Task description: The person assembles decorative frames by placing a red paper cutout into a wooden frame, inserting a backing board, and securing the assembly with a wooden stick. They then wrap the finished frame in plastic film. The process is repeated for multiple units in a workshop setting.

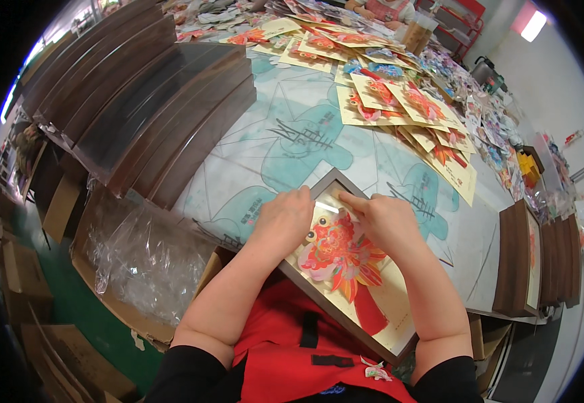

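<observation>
Frame: dark picture frame (346, 295) lying flat at the near edge of the worktop (285, 141), tilted with one corner pointing away from the person; every place below is given from this frame.
Picture: red and orange fish cut-out (340, 258) on a gold backing, already inside the frame.
Progress: as I judge it, the picture is seated and only the far corner is being pressed or adjusted; whether a cover sheet is on I cannot tell.
Left hand (282, 221): on the frame's far left edge, fingers curled down and pressed together against the rim, holding nothing loose.
Right hand (384, 218): just right of the far corner, forefinger stretched out and pushing on the top edge, the other fingers folded in.
Loose prints (399, 101): many gold sheets with the same fish, spread beyond the frame to the far right.
Frame stacks: dark frames (151, 107) piled far left of it; more (540, 262) standing on edge to its right.
Plastic bags (144, 258): in a cardboard box left of the frame, below worktop level.
</observation>
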Demonstrator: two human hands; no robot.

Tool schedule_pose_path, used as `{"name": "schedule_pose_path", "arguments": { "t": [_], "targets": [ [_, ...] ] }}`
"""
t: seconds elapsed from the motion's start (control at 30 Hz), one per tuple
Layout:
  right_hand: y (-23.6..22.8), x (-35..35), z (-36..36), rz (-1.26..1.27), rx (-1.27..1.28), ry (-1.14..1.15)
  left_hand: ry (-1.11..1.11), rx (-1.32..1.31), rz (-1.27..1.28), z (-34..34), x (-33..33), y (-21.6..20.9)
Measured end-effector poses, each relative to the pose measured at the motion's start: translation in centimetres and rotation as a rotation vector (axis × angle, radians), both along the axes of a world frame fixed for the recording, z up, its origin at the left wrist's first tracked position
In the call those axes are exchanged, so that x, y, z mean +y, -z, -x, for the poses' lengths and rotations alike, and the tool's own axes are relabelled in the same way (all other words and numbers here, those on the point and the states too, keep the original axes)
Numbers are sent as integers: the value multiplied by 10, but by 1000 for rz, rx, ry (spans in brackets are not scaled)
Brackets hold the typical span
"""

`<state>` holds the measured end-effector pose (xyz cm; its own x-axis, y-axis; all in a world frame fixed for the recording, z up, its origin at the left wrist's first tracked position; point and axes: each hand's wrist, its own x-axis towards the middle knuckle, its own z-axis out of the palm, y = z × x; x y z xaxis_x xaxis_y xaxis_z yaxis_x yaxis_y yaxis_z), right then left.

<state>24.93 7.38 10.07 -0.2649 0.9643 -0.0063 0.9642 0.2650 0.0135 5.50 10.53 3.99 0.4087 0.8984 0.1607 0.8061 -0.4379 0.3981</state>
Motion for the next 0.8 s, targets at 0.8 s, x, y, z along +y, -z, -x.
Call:
{"name": "schedule_pose_path", "arguments": {
  "t": [0.8],
  "targets": [
    [4,1,2,-43,59,14,7,10,-7,-2,1,-3]
  ]
}}
